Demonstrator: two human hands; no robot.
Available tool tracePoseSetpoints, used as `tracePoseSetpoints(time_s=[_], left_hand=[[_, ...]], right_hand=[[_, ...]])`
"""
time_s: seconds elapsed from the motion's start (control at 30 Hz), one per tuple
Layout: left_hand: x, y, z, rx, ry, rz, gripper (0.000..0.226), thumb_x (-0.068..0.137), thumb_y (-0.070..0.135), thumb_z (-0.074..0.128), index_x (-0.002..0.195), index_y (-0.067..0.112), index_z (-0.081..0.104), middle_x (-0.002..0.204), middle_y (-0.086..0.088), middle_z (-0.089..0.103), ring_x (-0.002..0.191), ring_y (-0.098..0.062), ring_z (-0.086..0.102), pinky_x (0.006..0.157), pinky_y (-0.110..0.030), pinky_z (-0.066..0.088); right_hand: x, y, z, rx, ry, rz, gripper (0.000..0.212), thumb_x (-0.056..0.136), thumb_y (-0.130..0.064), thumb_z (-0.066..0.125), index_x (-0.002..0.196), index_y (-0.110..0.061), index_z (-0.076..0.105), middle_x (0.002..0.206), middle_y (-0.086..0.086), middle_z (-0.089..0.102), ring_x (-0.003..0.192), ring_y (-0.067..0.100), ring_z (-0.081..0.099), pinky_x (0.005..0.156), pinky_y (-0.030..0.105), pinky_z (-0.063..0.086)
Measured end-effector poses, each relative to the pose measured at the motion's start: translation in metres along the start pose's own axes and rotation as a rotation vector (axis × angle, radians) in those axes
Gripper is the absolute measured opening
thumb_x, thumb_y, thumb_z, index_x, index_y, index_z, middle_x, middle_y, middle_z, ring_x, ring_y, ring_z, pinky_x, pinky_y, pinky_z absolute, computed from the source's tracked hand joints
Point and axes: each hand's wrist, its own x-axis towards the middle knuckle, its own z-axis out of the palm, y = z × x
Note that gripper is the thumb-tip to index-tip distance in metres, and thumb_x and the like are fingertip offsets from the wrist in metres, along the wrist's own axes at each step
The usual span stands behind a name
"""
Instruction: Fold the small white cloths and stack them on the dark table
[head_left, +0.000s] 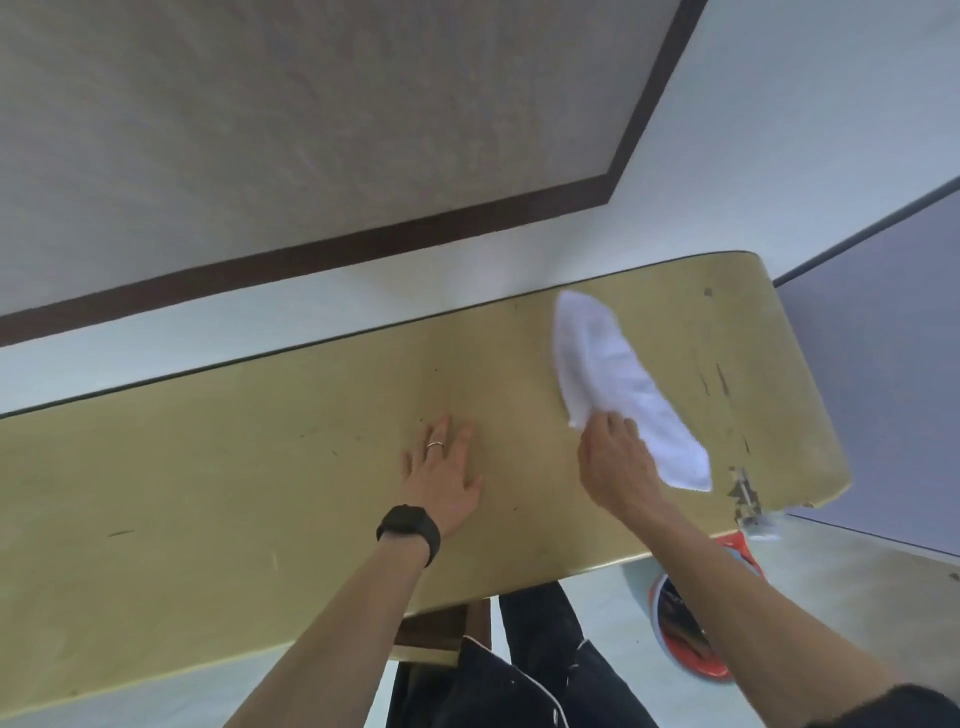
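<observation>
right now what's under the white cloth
Only the tan tabletop shows around the white cloth, which the right hand grips at its near edge. The patch directly beneath the cloth is covered, so anything there cannot be seen.

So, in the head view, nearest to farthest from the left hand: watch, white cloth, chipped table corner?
1. black watch, on the wrist of the left hand.
2. white cloth, further right, in the right hand.
3. chipped table corner, far right.
</observation>
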Motion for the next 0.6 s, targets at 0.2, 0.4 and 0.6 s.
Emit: tracePoseSetpoints(time_s=[0.2,0.4,0.6], left_hand=[[-0.041,0.012,-0.041,-0.011,0.338,0.492,0.043,0.090,0.035,0.063,0.133,0.036,0.057,0.144,-0.001,0.051,0.133,-0.023,0.045,0.108,-0.042,0.036],[-0.099,-0.037,-0.072,-0.024,0.596,0.528,0.029,0.094,0.038,0.044,0.093,0.026,0.071,0.076,0.012,0.070,0.074,-0.012,0.064,0.074,-0.025,0.050],[-0.137,-0.129,-0.087,0.110,0.648,0.470,0.036,0.095,0.037,0.041,0.089,0.022,0.073,0.078,0.007,0.070,0.074,-0.017,0.064,0.070,-0.027,0.051]], right_hand=[[-0.069,-0.071,-0.039,0.182,-0.051,-0.316,0.022,0.092,-0.002,0.037,0.082,-0.021,0.035,0.076,-0.006,0.042,0.072,0.018,0.035,0.062,0.030,0.026],[-0.106,-0.118,-0.080,0.239,0.109,-0.408,0.011,0.102,-0.014,0.041,0.097,-0.020,0.048,0.088,-0.010,0.054,0.081,0.015,0.045,0.066,0.035,0.045],[-0.126,-0.146,-0.085,0.107,0.229,-0.556,0.022,0.097,-0.003,0.055,0.115,-0.013,0.062,0.095,-0.005,0.062,0.083,0.021,0.053,0.072,0.033,0.050]])
